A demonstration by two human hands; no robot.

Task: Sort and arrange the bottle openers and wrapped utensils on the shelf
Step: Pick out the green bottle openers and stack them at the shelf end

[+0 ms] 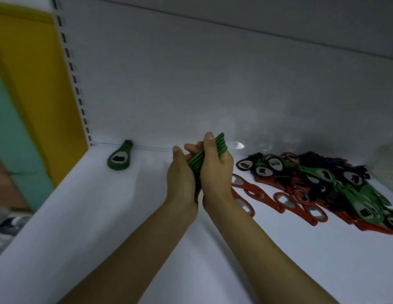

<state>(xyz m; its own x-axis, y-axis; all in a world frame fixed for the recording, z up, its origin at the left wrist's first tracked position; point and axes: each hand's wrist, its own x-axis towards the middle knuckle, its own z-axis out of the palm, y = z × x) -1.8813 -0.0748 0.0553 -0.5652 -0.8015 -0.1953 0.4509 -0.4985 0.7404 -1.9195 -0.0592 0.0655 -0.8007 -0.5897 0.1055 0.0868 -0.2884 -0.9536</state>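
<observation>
A stack of several green bottle openers (198,161) stands on edge between both my hands, above the middle of the white shelf (103,216). My left hand (181,181) holds the stack from the left, and my right hand (216,170) grips it from the right with the thumb up along its top. One green bottle opener (120,159) lies alone at the back left of the shelf. A loose pile of red, green and dark bottle openers (318,187) lies to the right of my hands.
The shelf's white back wall (191,84) rises behind, with a slotted upright (74,84) at the left. A yellow panel (33,84) stands beyond the shelf's left end. A pale textured object (388,170) sits at the far right edge, blurred.
</observation>
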